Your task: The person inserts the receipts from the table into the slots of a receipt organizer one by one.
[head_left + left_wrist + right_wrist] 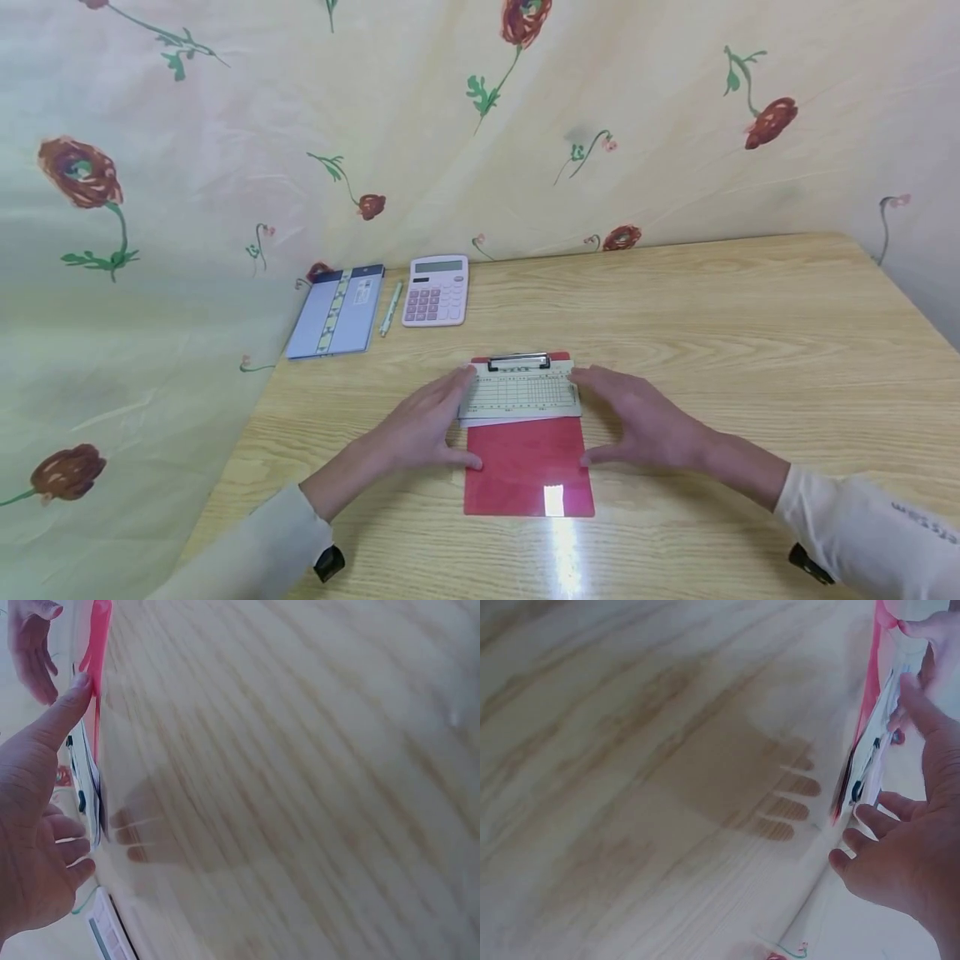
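A red clipboard (525,471) lies on the wooden table, a black-and-silver clip (519,362) at its far end. Under the clip sits a printed form with a ruled grid (521,393), and the edge of another sheet shows below it. My left hand (429,423) is at the clipboard's left side, thumb at the red edge and fingers extended beside the form. Opposite, my right hand (643,419) spreads along the right side, its fingertips by the form's edge. Both wrist views show loosely extended fingers; whether each fingertip touches is hard to tell.
At the back left lie a light-blue folder or notebook (350,312), a pale pen (391,308) and a pink calculator (437,292). Flower-patterned cloth (420,125) hangs behind and to the left of the table (750,350). Light glares on the clipboard's near end.
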The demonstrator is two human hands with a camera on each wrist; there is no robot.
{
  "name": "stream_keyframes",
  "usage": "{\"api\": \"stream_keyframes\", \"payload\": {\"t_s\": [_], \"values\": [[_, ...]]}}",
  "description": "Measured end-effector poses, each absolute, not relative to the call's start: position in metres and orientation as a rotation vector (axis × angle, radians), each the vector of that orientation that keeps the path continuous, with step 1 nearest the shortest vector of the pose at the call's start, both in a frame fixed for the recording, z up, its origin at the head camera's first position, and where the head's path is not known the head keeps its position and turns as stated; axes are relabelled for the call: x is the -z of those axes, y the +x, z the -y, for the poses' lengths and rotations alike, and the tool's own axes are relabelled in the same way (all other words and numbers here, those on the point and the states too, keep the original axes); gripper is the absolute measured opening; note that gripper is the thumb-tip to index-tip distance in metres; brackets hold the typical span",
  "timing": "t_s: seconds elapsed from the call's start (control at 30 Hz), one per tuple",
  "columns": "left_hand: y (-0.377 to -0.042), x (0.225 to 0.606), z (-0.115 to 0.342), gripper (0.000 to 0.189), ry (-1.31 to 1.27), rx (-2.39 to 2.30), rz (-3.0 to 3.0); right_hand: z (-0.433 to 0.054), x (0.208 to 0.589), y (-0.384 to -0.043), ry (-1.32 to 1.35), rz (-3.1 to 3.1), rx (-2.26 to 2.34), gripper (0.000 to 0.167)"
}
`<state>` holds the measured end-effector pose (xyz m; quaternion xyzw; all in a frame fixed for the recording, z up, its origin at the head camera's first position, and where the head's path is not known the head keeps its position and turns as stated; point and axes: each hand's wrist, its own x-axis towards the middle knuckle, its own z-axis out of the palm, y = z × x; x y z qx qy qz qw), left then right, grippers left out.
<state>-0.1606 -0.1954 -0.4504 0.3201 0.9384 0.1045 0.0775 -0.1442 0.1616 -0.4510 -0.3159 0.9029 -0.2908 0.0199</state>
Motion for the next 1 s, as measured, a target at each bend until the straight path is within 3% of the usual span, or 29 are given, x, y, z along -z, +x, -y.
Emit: {"api": "stream_keyframes", "payload": {"t_s": [0.23,0.47,1.0], "values": [[-0.162,0.454,0.191,0.131,0.964,-0.318,-2.79,-0.161,0.457,-0.142,-1.069,-2.871,0.69,0.1],[-0.179,0.457,0.175,0.131,0.927,-0.395,-2.774,-0.175,0.459,-0.153,-0.906,-2.874,0.739,0.11],[-0.223,0.456,0.149,0.129,0.868,-0.439,-2.716,-0.203,0.457,-0.188,-0.846,-2.816,0.792,0.106]]}}
